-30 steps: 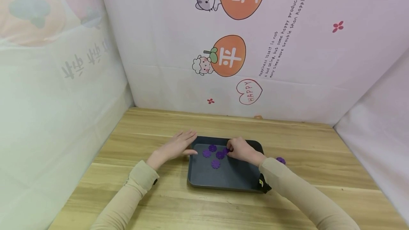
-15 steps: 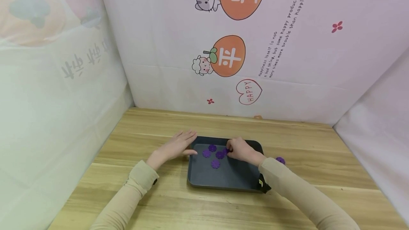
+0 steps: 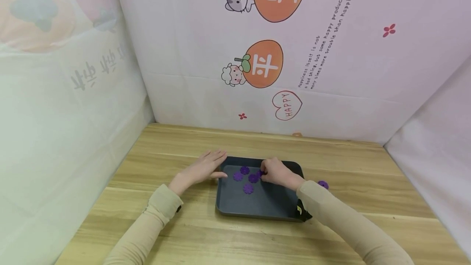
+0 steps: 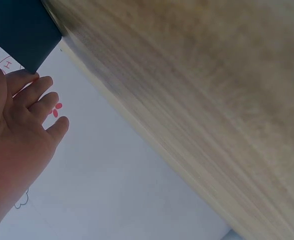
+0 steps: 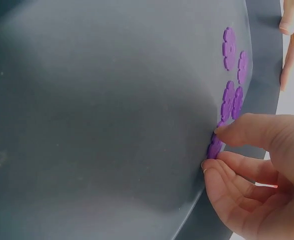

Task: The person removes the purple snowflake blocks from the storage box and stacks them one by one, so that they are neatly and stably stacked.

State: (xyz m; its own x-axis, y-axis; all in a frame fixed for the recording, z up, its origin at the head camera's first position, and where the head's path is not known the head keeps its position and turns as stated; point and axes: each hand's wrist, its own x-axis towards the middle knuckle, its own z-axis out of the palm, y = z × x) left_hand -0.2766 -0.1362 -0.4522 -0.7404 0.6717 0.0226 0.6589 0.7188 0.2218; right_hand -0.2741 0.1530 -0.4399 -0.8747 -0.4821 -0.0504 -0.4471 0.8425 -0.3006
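A dark grey tray point(image 3: 272, 205) stands on the wooden table with several flat purple flower-shaped discs point(image 3: 248, 189) lying in it. My right hand point(image 3: 278, 172) reaches over its far right part. Between thumb and fingertips it pinches one purple flower disc point(image 5: 215, 146), low at the tray floor and close beside another disc point(image 5: 228, 101). At the tray's left far corner my left hand point(image 3: 204, 167) rests against the rim, fingers straight and thumb reaching over the edge. In the left wrist view that left hand point(image 4: 24, 117) touches the tray's corner point(image 4: 29, 30).
One more purple disc point(image 3: 323, 185) lies on the table point(image 3: 371, 191) right of the tray, partly behind the right sleeve. A black item with a yellow mark point(image 3: 303, 212) shows at the right wrist. White printed cloth point(image 3: 191, 72) encloses the table's back and sides.
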